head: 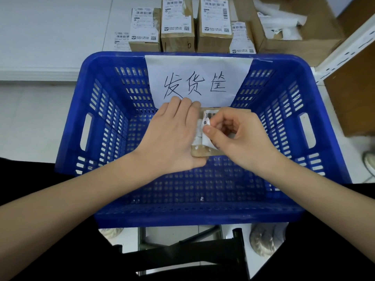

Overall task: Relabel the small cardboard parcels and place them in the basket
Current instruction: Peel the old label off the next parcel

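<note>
While the left hand grips the small brown cardboard parcel above the blue plastic basket, the right hand pinches its crumpled white label, so next comes peeling it clean off, I guess.

A white paper sign on the far inner wall of the blue basket carries three large handwritten black characters, 发货筐. Behind the basket, four brown boxes bear white shipping labels with barcodes, QR codes and small printed lines too small to read, and a loose label sheet of the same kind lies on the floor at their left. The crumpled label pinched on the parcel above the basket shows part of a barcode, its print unreadable.
</note>
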A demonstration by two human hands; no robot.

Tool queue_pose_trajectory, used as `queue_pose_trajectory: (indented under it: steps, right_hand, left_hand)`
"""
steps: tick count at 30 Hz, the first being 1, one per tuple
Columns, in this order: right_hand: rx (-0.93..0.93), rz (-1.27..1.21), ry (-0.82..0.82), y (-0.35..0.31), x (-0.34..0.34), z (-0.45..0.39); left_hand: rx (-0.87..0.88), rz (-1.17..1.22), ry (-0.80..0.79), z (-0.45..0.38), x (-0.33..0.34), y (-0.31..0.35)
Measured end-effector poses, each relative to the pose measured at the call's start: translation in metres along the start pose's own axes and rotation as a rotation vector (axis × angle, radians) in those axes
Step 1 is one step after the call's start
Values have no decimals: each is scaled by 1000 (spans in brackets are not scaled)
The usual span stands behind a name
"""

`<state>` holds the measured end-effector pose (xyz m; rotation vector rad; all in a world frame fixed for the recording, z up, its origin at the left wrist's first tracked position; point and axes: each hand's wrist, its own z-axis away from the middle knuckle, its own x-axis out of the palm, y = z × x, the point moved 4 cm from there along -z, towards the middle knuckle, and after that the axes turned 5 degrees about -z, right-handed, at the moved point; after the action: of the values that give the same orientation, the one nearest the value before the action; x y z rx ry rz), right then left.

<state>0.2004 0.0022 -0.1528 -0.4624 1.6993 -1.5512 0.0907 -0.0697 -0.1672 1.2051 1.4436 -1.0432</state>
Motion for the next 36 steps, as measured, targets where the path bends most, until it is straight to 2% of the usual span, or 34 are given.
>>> queue_pose_trajectory:
  steps: [14,22,29,34,36]
  right_hand:
    - [15,-126,35,-16,-14,2]
    - [55,-104,90,-16,-26,-3]
    - [60,156,153,-4,-30,-9]
    - [-23,394,176,-4,-27,-6]
    - [-112,510,181,-6,-24,-4]
  left_hand:
    - [12,-3,75,-6,-4,-8]
    - [0,5,109,-11,-10,-12]
    - [-7,2,59,-10,-7,-11]
    - [1,-31,66,-10,-8,-10]
    - [9,-43,72,-11,-10,-10]
